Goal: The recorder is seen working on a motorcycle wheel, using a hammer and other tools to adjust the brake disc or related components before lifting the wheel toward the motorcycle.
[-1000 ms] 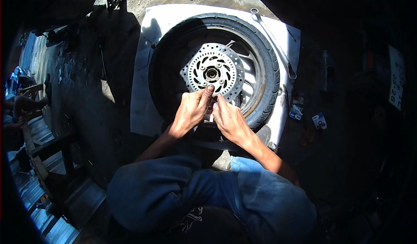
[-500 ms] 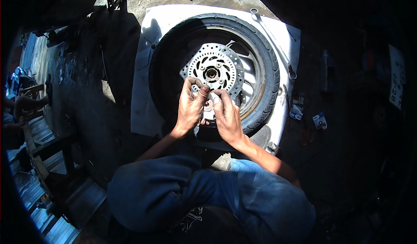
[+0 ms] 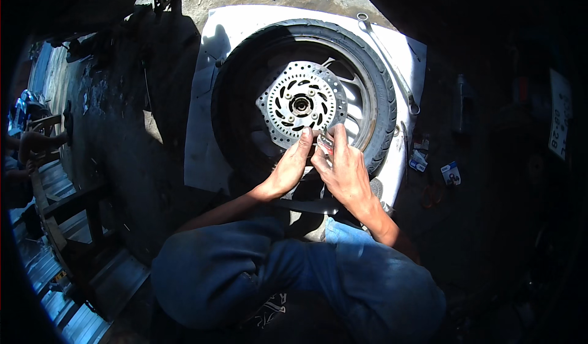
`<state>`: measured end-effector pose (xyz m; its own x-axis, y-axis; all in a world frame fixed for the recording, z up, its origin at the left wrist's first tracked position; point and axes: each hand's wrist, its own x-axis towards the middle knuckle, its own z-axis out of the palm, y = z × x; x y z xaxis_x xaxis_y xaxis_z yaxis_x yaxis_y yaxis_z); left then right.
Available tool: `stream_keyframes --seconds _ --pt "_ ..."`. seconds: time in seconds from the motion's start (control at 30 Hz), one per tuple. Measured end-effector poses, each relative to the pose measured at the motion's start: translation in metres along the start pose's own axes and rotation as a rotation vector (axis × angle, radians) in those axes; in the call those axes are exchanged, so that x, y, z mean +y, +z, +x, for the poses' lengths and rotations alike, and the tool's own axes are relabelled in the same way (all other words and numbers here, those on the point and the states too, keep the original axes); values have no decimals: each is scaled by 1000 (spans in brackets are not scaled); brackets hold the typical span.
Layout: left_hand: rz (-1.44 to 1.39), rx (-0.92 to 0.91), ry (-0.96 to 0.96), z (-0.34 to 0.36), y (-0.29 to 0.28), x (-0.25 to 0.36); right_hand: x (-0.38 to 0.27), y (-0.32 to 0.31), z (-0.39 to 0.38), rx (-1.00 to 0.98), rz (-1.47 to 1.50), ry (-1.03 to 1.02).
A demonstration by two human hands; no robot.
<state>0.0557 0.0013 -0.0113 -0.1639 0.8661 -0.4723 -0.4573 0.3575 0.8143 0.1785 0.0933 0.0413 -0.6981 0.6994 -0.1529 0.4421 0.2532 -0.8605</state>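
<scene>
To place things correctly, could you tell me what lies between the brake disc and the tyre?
In the head view, dark wheel spokes span the gap between the brake disc and the tyre.

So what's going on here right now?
A person crouches over a motorcycle wheel lying flat on a white sheet. The left hand rests its fingertips at the lower edge of the brake disc. The right hand pinches a small metal part right beside it. A long wrench lies to the right.
</scene>
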Motion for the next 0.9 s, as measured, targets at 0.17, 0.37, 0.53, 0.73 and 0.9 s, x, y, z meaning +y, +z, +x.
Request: stream_keyframes --seconds 0.17,0.37,0.53,0.73,0.9 --pt "-786 -265 -293 -3 2 0 26 23 -10 -102 -148 -125" --pt "-662 -175 -336 2 -9 -17 21 21 -8 -124 -47 -33" --pt "-558 -122 -325 11 -10 -23 25 15 -2 -49 -179 -108" --pt "-237 -159 -262 9 -10 -40 31 12 -6 -158 -246 26" --pt "-207 -81 -287 10 -22 -42 28 9 -1 -114 -279 173"
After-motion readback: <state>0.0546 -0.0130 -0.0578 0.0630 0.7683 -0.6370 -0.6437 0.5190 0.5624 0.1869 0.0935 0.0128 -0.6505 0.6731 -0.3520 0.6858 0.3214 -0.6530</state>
